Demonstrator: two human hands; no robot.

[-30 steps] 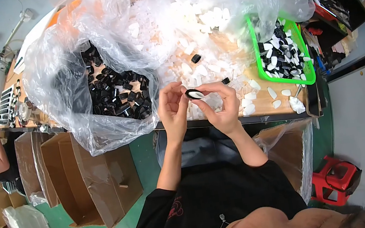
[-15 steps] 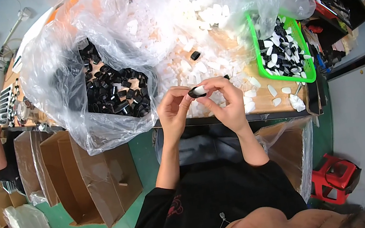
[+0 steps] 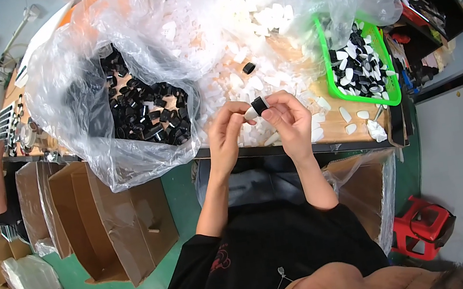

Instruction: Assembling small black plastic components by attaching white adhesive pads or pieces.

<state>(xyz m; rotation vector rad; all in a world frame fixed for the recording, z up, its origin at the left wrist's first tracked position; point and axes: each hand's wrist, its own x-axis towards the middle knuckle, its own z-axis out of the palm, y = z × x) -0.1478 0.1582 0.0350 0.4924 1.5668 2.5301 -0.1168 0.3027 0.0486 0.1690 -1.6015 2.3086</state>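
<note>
Holds, just above the near edge of the tabletop [image 3: 334, 121], a black ring-shaped piece [image 3: 259, 104] with a white piece [image 3: 250, 114] poking out toward the left. Pinches the black part between thumb and fingers of the right hand [image 3: 294, 121]; seems to grip the white tip with the left hand [image 3: 226, 133] (contact partly hidden by the fingertips). Brings both hands close together, joined only through that pair.

Has turned since half a second ago: pointed its white end toward the right hand then, points it toward the left hand now, with the black outer wall showing. Suggests a change of grip on the pair rather than a release, so probably leaves the handling unfinished.

Shows, farther from the near edge, one loose black piece [image 3: 248, 68] among spread white parts [image 3: 234, 86]. Gathers many black pieces [image 3: 161, 104] in a clear plastic bag [image 3: 49, 101] toward the left end. Carries, beside the right edge, a green basket [image 3: 367, 100] of mixed black and white parts, with a crumpled white lump [image 3: 376, 131] by the near right corner.
</note>
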